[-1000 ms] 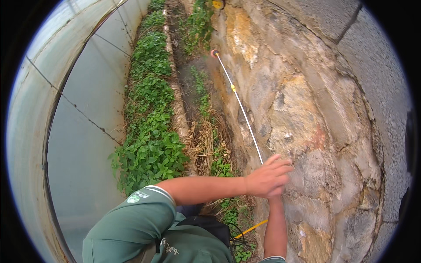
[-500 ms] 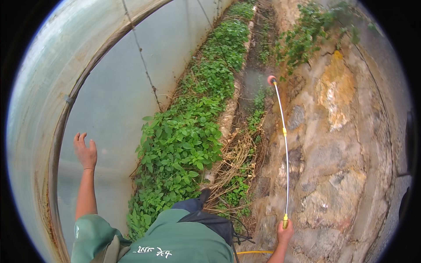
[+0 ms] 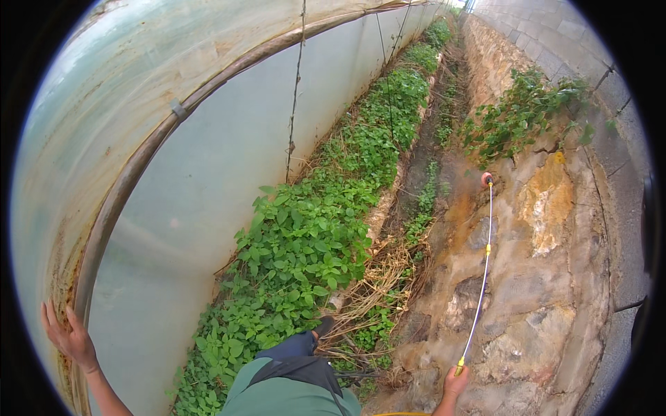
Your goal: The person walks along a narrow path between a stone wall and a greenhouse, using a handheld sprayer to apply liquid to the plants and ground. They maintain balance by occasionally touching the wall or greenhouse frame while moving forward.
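My right hand (image 3: 453, 383) grips the spray wand (image 3: 488, 249) along the stone wall (image 3: 527, 353). My left hand (image 3: 74, 343) is spread by the bent pipe (image 3: 137, 166). I should keep the nozzle (image 3: 487, 179) off the stones.

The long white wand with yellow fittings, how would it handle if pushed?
The wand probably feels light for its length: the right hand alone holds its yellow grip. Its slenderness suggests it could flex slightly, and the round pink tip, far from that grip, may swing widely.

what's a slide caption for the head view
Right hand holding a white wand by a rock wall, left hand open, plants between.
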`<state>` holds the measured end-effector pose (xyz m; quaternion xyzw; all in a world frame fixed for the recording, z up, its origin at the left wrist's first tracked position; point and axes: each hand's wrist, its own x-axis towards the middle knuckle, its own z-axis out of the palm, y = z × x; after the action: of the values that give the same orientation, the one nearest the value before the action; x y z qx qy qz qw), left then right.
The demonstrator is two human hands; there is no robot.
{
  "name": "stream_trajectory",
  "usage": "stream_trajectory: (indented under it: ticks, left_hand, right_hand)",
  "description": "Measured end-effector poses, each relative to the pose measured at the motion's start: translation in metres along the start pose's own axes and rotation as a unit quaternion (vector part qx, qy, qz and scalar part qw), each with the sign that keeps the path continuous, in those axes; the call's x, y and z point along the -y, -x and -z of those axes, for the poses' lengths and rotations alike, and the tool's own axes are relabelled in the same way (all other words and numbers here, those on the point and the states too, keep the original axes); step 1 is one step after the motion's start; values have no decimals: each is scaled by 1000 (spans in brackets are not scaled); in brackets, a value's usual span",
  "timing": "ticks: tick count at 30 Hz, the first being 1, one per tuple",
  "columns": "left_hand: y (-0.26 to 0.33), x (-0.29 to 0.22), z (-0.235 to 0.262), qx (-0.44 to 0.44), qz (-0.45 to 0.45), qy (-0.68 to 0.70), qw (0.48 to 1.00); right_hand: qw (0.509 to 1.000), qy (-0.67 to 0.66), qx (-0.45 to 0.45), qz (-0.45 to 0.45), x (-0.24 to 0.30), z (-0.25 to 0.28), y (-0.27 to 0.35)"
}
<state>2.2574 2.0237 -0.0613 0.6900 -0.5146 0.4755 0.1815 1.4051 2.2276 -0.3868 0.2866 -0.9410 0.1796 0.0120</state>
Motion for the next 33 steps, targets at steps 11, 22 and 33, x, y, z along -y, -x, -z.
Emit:
stream_trajectory:
  ticks: [11,22,33]
  left_hand:
    - [80,94,-46,-17,102,-39,994]
    - [89,102,-51,-54,88,23,994]
    - [94,107,-51,-86,-14,62,994]
  right_hand:
    - [680,-647,334,-88,347,-76,14]
    - [727,-613,305,-51,447,-127,43]
    - [752,-584,303,-34,459,-150,91]
